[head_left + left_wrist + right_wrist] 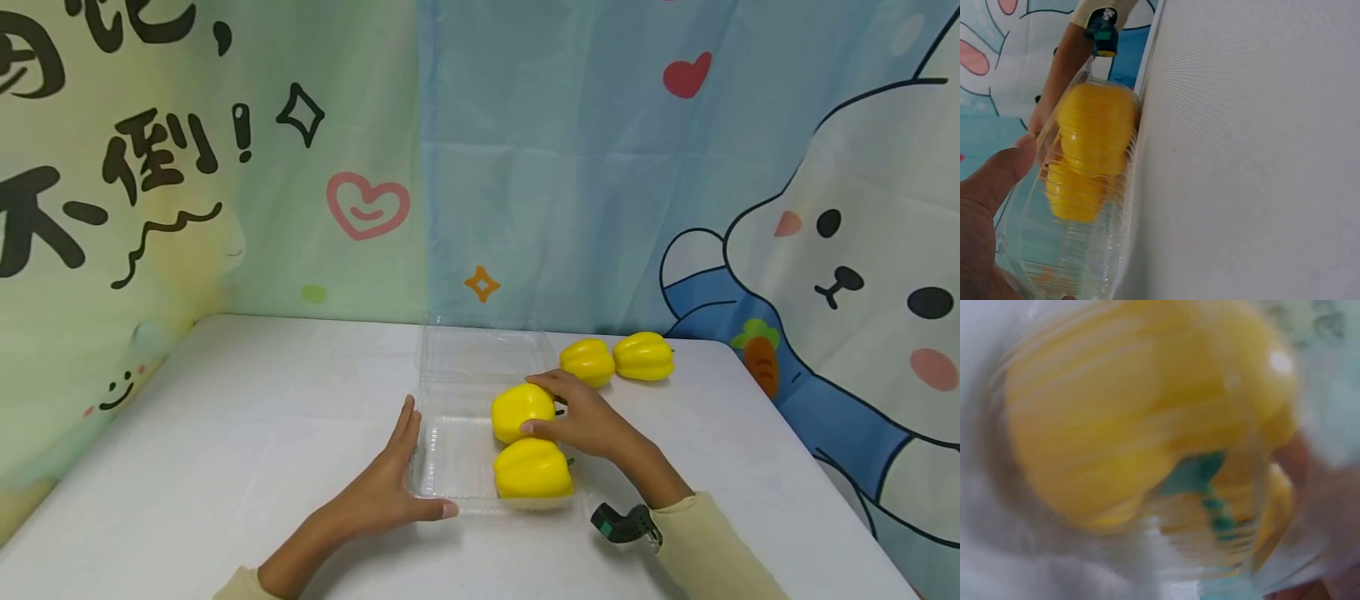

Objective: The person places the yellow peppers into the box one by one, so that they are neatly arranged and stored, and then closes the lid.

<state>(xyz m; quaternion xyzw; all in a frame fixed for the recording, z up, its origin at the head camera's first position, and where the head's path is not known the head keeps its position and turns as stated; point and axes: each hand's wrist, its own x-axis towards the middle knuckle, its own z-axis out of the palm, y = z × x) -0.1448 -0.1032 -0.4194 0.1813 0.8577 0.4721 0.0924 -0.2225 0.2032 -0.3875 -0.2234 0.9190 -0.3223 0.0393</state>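
A clear plastic clamshell box (459, 460) lies on the white table with its lid (483, 354) folded back. Two yellow bell peppers occupy its right side. My right hand (588, 421) grips the rear yellow bell pepper (517, 410), thumb in front and fingers over the back. In front of it sits another yellow bell pepper (531, 470), large but blurred through the plastic in the right wrist view. My left hand (378, 492) touches the box's left side with straight fingers, its thumb (1004, 169) by the front rim. A green stem (1194, 472) shows in the right wrist view.
Two more yellow peppers, one (587, 362) beside the lid and another (643, 356) to its right, lie near the table's back edge. A printed cloth (540, 167) hangs behind the table (262, 433). A dark strapped device (624, 523) is at the right wrist.
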